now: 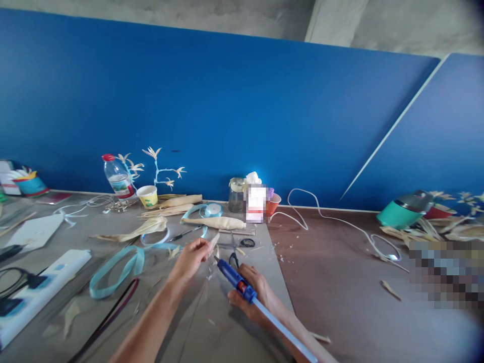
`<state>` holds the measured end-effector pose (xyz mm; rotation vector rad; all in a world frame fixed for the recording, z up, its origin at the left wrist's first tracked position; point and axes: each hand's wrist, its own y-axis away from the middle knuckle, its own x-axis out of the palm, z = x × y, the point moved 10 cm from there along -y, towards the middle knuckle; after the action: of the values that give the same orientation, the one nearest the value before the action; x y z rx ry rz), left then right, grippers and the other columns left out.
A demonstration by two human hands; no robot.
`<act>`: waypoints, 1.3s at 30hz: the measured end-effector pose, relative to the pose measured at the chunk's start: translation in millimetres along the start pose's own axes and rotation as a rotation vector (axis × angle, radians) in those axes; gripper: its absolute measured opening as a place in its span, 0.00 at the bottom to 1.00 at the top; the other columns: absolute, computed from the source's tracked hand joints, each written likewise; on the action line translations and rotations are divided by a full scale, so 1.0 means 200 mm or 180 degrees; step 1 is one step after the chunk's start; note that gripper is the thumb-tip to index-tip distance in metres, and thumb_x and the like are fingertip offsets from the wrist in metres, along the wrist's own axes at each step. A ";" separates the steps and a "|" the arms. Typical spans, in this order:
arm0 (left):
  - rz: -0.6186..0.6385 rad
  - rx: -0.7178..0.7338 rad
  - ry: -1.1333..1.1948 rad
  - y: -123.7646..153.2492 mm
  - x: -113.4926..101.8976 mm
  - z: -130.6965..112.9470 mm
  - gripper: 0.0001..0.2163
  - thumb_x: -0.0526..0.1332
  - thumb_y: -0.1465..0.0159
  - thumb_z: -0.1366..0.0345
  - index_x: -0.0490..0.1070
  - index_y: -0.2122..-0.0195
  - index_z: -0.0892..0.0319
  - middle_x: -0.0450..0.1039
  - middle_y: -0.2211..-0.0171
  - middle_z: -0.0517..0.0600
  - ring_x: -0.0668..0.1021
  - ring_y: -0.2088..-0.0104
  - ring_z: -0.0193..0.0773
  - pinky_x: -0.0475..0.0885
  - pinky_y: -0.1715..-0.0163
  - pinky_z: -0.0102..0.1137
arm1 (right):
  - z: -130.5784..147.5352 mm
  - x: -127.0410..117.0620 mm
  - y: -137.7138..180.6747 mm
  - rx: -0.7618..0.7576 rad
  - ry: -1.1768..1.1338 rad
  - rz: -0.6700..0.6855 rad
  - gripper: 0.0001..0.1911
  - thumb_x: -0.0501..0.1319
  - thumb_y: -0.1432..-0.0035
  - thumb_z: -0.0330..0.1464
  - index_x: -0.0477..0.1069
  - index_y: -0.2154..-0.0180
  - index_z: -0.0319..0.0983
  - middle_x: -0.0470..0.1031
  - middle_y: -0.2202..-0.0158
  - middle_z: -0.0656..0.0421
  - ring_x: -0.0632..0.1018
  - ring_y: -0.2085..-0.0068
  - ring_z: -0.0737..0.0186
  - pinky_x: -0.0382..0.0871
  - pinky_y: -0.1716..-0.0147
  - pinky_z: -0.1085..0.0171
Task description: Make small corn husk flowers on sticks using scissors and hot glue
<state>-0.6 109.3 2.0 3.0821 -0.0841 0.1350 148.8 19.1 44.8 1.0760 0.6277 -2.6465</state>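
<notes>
In my right hand (247, 295) is a blue hot glue gun (231, 275) with a long pale glue stick (282, 327) sticking out of its back end. Its nozzle points up and left, close to my left hand (196, 254). My left fingers are closed in a pinch on a small pale piece of dried husk (215, 240). Just beyond the glue gun lie scissors (234, 258) with dark handles. Farther off is a larger dried corn husk (215, 222), and a light blue ribbon (117, 282) curls on the table to the left.
A white power strip (45, 290) with plugs lies at left. Along the blue partition (227, 101) stand a water bottle (119, 179), a paper cup (146, 196) with a husk-flower branch (156, 166), a glass jar (236, 195) and an orange cup (273, 204). A white cable (333, 216) crosses the right side.
</notes>
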 end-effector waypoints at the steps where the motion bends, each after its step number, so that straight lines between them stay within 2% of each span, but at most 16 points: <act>1: -0.0023 -0.0088 0.0355 0.00 0.00 0.01 0.09 0.65 0.53 0.62 0.68 0.79 0.61 0.61 0.84 0.41 0.63 0.82 0.26 0.56 0.80 0.24 | 0.00 -0.01 0.00 0.0008 -0.0045 -0.0028 0.09 0.57 0.49 0.33 0.56 0.75 0.40 0.62 0.74 0.61 0.65 0.72 0.64 0.58 0.71 0.65; 5: 0.0093 -0.0422 0.1228 0.03 0.03 0.02 0.11 0.67 0.55 0.64 0.66 0.77 0.61 0.63 0.81 0.41 0.64 0.82 0.24 0.58 0.79 0.23 | -0.03 -0.01 0.00 0.0046 -0.0424 -0.0073 0.10 0.57 0.48 0.34 0.56 0.75 0.40 0.60 0.75 0.62 0.63 0.73 0.66 0.58 0.73 0.67; 12: 0.0405 -0.0808 0.1480 0.05 0.09 0.04 0.09 0.66 0.53 0.68 0.66 0.76 0.63 0.67 0.78 0.44 0.66 0.80 0.25 0.60 0.79 0.23 | -0.09 0.00 0.01 0.0279 -0.0989 -0.0073 0.10 0.57 0.47 0.38 0.59 0.73 0.39 0.61 0.75 0.62 0.63 0.73 0.66 0.58 0.75 0.68; 19: 0.0550 -0.0757 0.1540 0.05 0.11 0.05 0.12 0.66 0.54 0.74 0.68 0.68 0.61 0.67 0.76 0.44 0.68 0.78 0.26 0.61 0.78 0.23 | -0.15 0.03 0.03 0.0508 -0.1467 -0.0142 0.14 0.58 0.48 0.43 0.61 0.72 0.39 0.62 0.76 0.63 0.63 0.75 0.68 0.57 0.77 0.69; 22: 0.0560 -0.0755 0.1554 0.05 0.12 0.05 0.08 0.65 0.54 0.73 0.69 0.72 0.62 0.67 0.75 0.45 0.68 0.77 0.26 0.60 0.78 0.23 | -0.17 0.02 0.03 0.0538 -0.1599 -0.0226 0.15 0.59 0.49 0.44 0.63 0.70 0.39 0.63 0.76 0.62 0.64 0.74 0.67 0.58 0.76 0.69; 26: 0.0280 -0.0684 0.1628 0.04 0.09 0.05 0.08 0.65 0.54 0.71 0.67 0.74 0.61 0.66 0.77 0.43 0.67 0.77 0.27 0.59 0.78 0.24 | -0.16 0.03 0.03 0.0518 -0.1652 -0.0166 0.15 0.59 0.48 0.44 0.62 0.70 0.39 0.63 0.76 0.62 0.64 0.75 0.68 0.58 0.77 0.69; 29: -0.0002 -0.0427 0.1286 0.03 0.03 0.03 0.08 0.65 0.55 0.69 0.68 0.74 0.60 0.64 0.80 0.42 0.65 0.79 0.27 0.58 0.78 0.25 | -0.14 0.01 0.03 0.0406 -0.1538 -0.0181 0.14 0.58 0.47 0.43 0.61 0.71 0.39 0.63 0.75 0.62 0.64 0.74 0.68 0.59 0.77 0.69; 34: -0.0803 0.0206 -0.0477 0.03 -0.13 -0.06 0.07 0.63 0.54 0.66 0.72 0.73 0.61 0.64 0.83 0.42 0.64 0.80 0.29 0.57 0.78 0.26 | -0.07 -0.03 0.01 0.0092 -0.0992 -0.0252 0.12 0.56 0.46 0.40 0.60 0.72 0.39 0.62 0.75 0.62 0.64 0.74 0.67 0.59 0.75 0.68; 36: -0.0795 0.0272 -0.0648 0.02 -0.13 -0.06 0.08 0.62 0.52 0.64 0.72 0.71 0.61 0.64 0.84 0.42 0.65 0.80 0.30 0.58 0.78 0.26 | -0.04 -0.04 0.00 -0.0043 -0.0732 -0.0278 0.11 0.55 0.46 0.40 0.58 0.73 0.40 0.61 0.75 0.62 0.64 0.73 0.66 0.59 0.74 0.67; 39: -0.0694 0.0194 -0.0420 0.01 -0.10 -0.02 0.09 0.62 0.53 0.63 0.71 0.71 0.62 0.63 0.85 0.42 0.66 0.81 0.30 0.59 0.78 0.26 | -0.01 -0.04 0.00 -0.0177 -0.0365 -0.0284 0.11 0.56 0.48 0.38 0.56 0.74 0.40 0.61 0.74 0.62 0.64 0.73 0.65 0.59 0.72 0.65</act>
<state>-21.4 108.0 4.4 3.1303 0.2548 -0.0771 154.9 20.6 48.7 0.8935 0.7366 -2.7254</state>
